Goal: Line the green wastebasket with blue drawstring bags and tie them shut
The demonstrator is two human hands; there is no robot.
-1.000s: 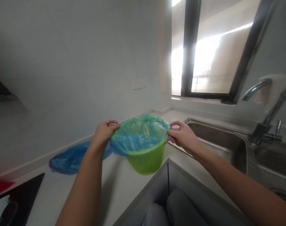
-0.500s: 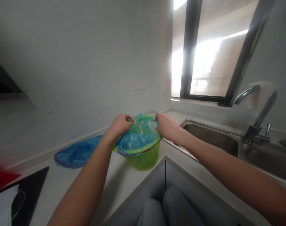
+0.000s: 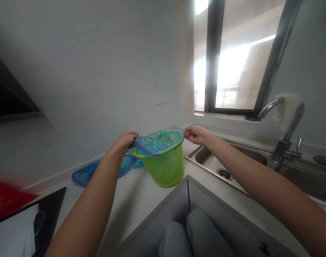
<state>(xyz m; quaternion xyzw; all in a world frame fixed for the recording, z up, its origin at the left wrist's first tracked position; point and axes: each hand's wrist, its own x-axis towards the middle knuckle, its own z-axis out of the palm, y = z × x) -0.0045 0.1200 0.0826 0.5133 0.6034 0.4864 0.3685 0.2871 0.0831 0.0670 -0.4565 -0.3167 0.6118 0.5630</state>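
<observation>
A green plastic basket point(image 3: 165, 169) with perforated sides stands on the white countertop, near its inner corner. Inside its mouth sits a thin blue plastic bag point(image 3: 159, 142), whose purple-edged rim is stretched across the top. My left hand point(image 3: 126, 140) pinches the bag's edge at the left of the basket. At the opposite side my right hand point(image 3: 195, 135) is closed on the bag's edge, just beyond the rim. Partly behind my left forearm lies another blue plastic bag point(image 3: 84, 174), crumpled on the counter.
A double steel sink point(image 3: 206, 159) with a tap point(image 3: 281, 150) is at the right; a cloth point(image 3: 286, 107) hangs over the tap. On the left are a black cooktop point(image 3: 52, 207), white papers point(image 3: 15, 232) and something red point(image 3: 10, 200). A window point(image 3: 238, 60) is behind the sink.
Both hands have moved outward, pulling the bag's edge apart and tauter over the basket. The basket now shows more of its side. My view has shifted slightly.
</observation>
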